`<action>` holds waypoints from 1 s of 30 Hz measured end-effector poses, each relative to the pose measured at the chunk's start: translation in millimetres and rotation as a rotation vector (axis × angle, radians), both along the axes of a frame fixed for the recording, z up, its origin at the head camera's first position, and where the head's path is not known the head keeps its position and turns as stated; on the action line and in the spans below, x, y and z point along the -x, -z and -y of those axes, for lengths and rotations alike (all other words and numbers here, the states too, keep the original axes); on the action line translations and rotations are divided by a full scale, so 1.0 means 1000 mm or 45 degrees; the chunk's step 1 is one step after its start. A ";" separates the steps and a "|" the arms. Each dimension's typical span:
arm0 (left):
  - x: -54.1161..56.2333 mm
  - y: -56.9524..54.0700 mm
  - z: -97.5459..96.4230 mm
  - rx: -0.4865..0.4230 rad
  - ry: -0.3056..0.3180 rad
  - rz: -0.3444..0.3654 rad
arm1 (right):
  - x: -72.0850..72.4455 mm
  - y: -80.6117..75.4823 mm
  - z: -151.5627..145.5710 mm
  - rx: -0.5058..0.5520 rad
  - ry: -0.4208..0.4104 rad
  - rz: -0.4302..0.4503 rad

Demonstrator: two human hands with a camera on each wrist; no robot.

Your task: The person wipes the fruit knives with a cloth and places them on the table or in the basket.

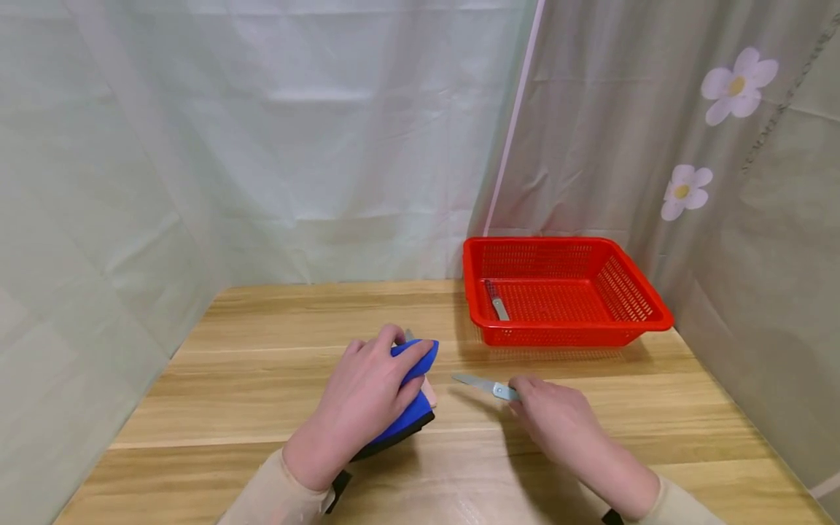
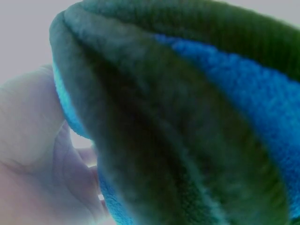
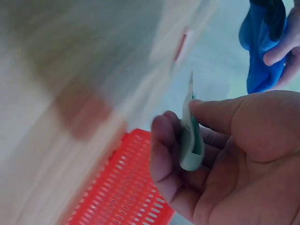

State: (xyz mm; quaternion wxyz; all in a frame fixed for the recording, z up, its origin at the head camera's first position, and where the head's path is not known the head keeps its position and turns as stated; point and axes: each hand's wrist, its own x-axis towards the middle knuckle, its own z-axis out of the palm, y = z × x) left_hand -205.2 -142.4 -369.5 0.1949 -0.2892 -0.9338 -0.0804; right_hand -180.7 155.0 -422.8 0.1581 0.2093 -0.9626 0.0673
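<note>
My left hand (image 1: 367, 386) grips a folded blue cloth (image 1: 412, 412) with a dark edge, just above the table. In the left wrist view the cloth's dark folds (image 2: 140, 117) fill most of the picture. Between thumb and fingers, my right hand (image 1: 558, 415) holds a small knife by its pale handle (image 1: 504, 392); the blade (image 1: 474, 381) points left toward the cloth. The right wrist view shows the handle (image 3: 191, 145) pinched under the thumb. Partly hidden behind the left hand lies a pale pink piece (image 1: 429, 392), and a grey blade-like tip (image 1: 410, 335) shows beyond the fingers.
At the back right of the wooden table (image 1: 275, 328) stands a red perforated basket (image 1: 564, 335). Inside it, along the left side, lies another knife (image 1: 499, 305) with a pale handle. Light curtains (image 1: 341, 146) hang behind and at both sides.
</note>
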 end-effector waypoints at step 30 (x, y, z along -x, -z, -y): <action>0.006 -0.027 -0.008 -0.102 0.035 -0.119 | 0.013 -0.049 0.037 0.268 -0.058 -0.057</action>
